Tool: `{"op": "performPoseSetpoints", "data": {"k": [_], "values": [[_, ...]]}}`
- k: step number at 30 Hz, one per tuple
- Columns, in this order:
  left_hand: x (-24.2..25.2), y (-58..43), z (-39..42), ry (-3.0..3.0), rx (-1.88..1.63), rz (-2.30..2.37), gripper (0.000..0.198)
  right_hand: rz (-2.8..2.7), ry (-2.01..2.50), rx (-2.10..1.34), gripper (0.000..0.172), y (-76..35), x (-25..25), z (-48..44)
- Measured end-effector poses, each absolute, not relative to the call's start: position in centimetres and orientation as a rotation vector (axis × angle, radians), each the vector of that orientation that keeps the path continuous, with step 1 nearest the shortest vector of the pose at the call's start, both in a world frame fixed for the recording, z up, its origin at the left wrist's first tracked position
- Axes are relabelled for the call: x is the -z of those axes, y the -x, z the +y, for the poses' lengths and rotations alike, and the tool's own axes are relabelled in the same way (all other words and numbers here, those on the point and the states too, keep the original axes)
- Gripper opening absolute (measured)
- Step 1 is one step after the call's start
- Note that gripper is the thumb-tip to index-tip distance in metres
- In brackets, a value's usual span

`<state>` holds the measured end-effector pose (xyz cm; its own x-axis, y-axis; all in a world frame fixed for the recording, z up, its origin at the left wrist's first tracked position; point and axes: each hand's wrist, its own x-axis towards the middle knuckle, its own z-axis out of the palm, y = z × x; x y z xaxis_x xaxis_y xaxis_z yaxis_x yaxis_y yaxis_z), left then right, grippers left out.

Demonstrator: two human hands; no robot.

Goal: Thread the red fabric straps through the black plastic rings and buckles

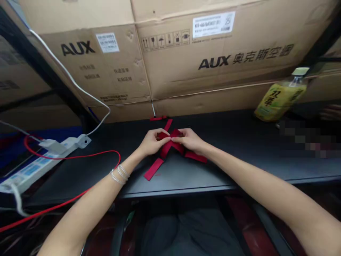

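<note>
Because the left hand and right hand pinch together on the crossed red ribbon, a loosened grip could let its strips slide apart across the black desk.

"What colour is the ribbon?"
"Solid deep red, unpatterned, on a matte black desk."
"And behind it?"
"Tan cartons printed with black lettering, and a bottle with a yellow-green label and dark characters."
</note>
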<state>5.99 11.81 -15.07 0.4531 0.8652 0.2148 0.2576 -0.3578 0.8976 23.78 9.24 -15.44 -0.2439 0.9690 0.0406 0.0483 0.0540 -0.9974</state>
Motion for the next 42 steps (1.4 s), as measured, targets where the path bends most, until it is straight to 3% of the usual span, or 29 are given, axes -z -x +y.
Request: {"op": "performPoseSetpoints", "data": {"k": [18, 42], "values": [[15.61, -5.59, 12.48, -1.977, -0.921, 0.952, 0.026, -1.513, 1.118, -1.277, 0.014, -23.82, 15.36, 9.28], [14.77, -6.03, 11.73, -1.775, -1.07, 0.869, 0.028, -1.31, 0.986, -1.511, 0.028, -23.84, 14.99, 9.05]]}}
